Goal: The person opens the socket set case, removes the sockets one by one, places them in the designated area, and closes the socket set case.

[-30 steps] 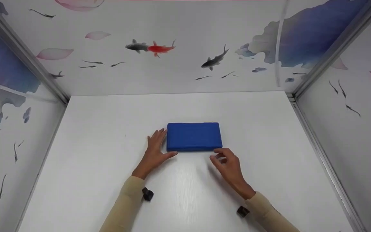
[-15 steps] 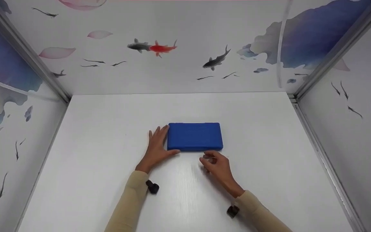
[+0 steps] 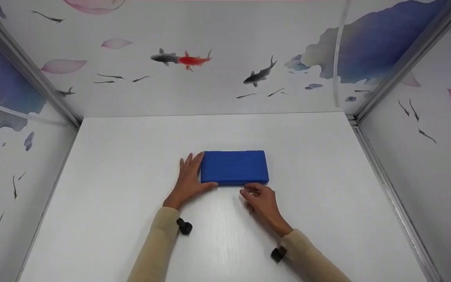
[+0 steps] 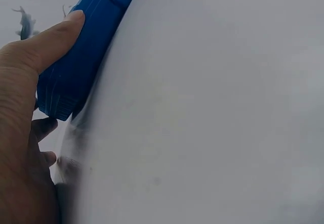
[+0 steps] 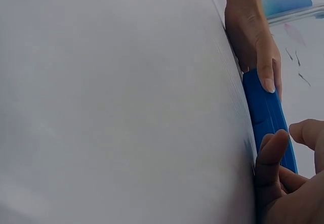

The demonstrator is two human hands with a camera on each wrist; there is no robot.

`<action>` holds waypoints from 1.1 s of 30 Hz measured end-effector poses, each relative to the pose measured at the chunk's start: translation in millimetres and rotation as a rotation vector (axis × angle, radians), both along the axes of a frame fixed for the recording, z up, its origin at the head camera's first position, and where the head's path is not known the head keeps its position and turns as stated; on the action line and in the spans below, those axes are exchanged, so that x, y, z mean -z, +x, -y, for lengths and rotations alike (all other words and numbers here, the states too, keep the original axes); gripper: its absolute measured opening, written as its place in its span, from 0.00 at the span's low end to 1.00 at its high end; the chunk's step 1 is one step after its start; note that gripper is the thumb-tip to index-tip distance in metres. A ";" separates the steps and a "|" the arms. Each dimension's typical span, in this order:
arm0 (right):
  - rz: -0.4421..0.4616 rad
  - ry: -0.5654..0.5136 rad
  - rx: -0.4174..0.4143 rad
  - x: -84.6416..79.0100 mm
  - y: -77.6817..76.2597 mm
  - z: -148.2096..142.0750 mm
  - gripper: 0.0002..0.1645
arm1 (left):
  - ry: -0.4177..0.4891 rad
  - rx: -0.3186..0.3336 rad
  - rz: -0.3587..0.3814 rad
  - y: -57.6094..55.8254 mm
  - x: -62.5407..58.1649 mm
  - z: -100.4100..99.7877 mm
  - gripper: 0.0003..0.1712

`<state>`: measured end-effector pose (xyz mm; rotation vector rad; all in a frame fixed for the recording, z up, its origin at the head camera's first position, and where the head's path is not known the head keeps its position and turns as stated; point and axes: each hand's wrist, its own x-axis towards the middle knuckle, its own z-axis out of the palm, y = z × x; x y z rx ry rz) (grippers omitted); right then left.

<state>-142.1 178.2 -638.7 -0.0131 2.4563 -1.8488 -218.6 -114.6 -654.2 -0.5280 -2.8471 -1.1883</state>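
A closed blue plastic case (image 3: 234, 167) lies flat on the white table. My left hand (image 3: 189, 180) holds its near left corner, thumb along the front side and fingers against the left end. In the left wrist view that thumb (image 4: 61, 39) presses on the front side of the case (image 4: 83, 57). My right hand (image 3: 262, 201) is at the front edge, right of the middle, its fingers loosely bent. The right wrist view has the right fingers (image 5: 273, 150) close by the case (image 5: 263, 107), with a gap between thumb and index finger. Whether they touch it I cannot tell.
White panels painted with fish, petals and blue washes stand behind the table (image 3: 131, 145) and along both sides. Small black cameras (image 3: 184, 226) sit at both wrists. Metal rails run along the side edges.
My right hand has moved left along the front edge of the case, from its near right corner toward the middle. The left hand has settled closer around the left corner. The case remains closed.
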 end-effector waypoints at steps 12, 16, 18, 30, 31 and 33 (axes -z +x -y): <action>-0.255 0.112 0.101 -1.9 -7.1 -15.8 0.02 | 0.007 -0.007 -0.008 -1.7 1.9 0.7 0.72; -0.142 0.040 0.062 -2.9 -6.3 -11.8 0.05 | 0.015 -0.022 -0.016 -0.8 4.4 1.6 0.72; -0.137 0.057 0.093 -3.3 -5.6 -10.5 0.05 | 0.015 -0.021 -0.009 -0.4 5.5 0.6 0.72; -0.306 0.433 0.268 -9.2 -12.7 -14.6 0.24 | 0.011 -0.028 -0.005 1.7 2.6 0.2 0.71; -0.309 0.435 0.261 -9.6 -12.3 -13.7 0.22 | 0.009 -0.027 -0.007 2.0 2.7 0.6 0.71; -0.323 0.434 0.246 -10.6 -11.0 -11.1 0.18 | 0.010 -0.025 -0.008 2.6 3.6 1.1 0.71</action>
